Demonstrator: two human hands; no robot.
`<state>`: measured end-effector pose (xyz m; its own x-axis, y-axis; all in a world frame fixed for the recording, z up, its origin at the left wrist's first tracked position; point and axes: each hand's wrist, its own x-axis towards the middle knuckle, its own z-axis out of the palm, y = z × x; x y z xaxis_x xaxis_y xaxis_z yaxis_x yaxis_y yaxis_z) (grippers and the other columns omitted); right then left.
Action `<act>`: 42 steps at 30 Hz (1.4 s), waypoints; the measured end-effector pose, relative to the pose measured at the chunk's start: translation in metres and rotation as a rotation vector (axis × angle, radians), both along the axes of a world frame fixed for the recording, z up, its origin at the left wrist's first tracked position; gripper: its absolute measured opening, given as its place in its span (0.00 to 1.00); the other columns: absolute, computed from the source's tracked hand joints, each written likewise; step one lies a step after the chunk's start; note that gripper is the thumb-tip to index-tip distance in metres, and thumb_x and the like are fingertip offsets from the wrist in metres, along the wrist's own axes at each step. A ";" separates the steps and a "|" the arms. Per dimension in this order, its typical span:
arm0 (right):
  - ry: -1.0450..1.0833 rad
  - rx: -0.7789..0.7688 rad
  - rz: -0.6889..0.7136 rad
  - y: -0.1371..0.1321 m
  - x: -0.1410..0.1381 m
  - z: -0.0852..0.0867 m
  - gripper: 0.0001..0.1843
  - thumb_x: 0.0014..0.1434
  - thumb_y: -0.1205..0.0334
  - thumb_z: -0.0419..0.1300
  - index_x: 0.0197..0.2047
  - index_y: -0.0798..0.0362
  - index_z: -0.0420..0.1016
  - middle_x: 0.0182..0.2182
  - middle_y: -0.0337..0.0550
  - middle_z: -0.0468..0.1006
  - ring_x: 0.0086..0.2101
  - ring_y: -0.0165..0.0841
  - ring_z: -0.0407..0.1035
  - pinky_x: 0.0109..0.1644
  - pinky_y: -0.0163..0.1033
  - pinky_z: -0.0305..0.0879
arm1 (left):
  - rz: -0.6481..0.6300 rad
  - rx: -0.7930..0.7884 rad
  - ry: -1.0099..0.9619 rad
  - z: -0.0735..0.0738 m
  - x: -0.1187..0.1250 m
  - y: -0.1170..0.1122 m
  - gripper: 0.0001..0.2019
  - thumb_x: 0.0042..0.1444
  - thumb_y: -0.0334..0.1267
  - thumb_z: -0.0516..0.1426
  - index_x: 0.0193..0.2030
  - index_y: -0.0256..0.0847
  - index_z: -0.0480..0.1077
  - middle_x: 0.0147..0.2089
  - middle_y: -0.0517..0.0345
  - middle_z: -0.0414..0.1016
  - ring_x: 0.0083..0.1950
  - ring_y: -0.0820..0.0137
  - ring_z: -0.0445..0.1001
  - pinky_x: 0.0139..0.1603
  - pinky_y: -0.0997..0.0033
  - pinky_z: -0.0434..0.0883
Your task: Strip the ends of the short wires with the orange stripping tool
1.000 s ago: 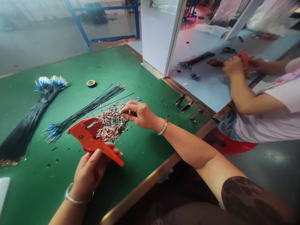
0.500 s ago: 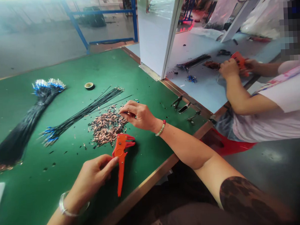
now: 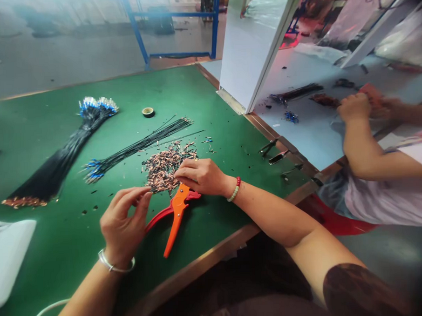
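your right hand (image 3: 199, 177), fingers bunched together, rests on the near edge of the copper wire-end heap (image 3: 161, 172) mid green table (image 3: 61, 257), whether pinching i cannot tell; left hand (image 3: 125, 222) open, empty, slightly farther; orange wire stripper (image 3: 177, 210) lies below, long axis toward the near edge.

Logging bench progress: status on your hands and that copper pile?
Right hand on copper wire scraps; left hand raised beside them, empty; orange wire stripper lying on green mat under right hand.
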<state>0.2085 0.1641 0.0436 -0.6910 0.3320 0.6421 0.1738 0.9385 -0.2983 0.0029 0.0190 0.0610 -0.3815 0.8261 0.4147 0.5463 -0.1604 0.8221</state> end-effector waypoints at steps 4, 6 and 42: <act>-0.032 0.023 -0.002 -0.001 0.000 0.001 0.17 0.78 0.57 0.54 0.46 0.55 0.82 0.40 0.47 0.84 0.36 0.30 0.76 0.40 0.35 0.67 | 0.000 -0.019 0.067 -0.004 -0.002 0.000 0.06 0.61 0.43 0.67 0.43 0.49 0.84 0.43 0.57 0.80 0.40 0.65 0.73 0.48 0.69 0.70; -0.048 0.016 -0.007 -0.001 0.000 0.002 0.17 0.78 0.57 0.54 0.45 0.55 0.82 0.40 0.47 0.84 0.36 0.30 0.76 0.40 0.35 0.67 | -0.001 -0.024 0.089 -0.005 -0.001 0.000 0.06 0.61 0.43 0.67 0.41 0.48 0.83 0.41 0.56 0.79 0.40 0.65 0.73 0.47 0.69 0.71; -0.144 0.116 -0.015 0.002 -0.001 -0.003 0.17 0.78 0.58 0.54 0.41 0.54 0.81 0.36 0.45 0.81 0.38 0.32 0.73 0.42 0.37 0.65 | -0.091 0.269 0.641 -0.023 -0.017 0.012 0.04 0.62 0.33 0.65 0.43 0.46 0.80 0.50 0.49 0.77 0.50 0.58 0.73 0.54 0.54 0.71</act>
<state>0.2073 0.1659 0.0411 -0.7741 0.2726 0.5714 0.2212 0.9621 -0.1594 -0.0143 0.0311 0.0384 0.0725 0.6803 0.7293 0.8847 -0.3815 0.2679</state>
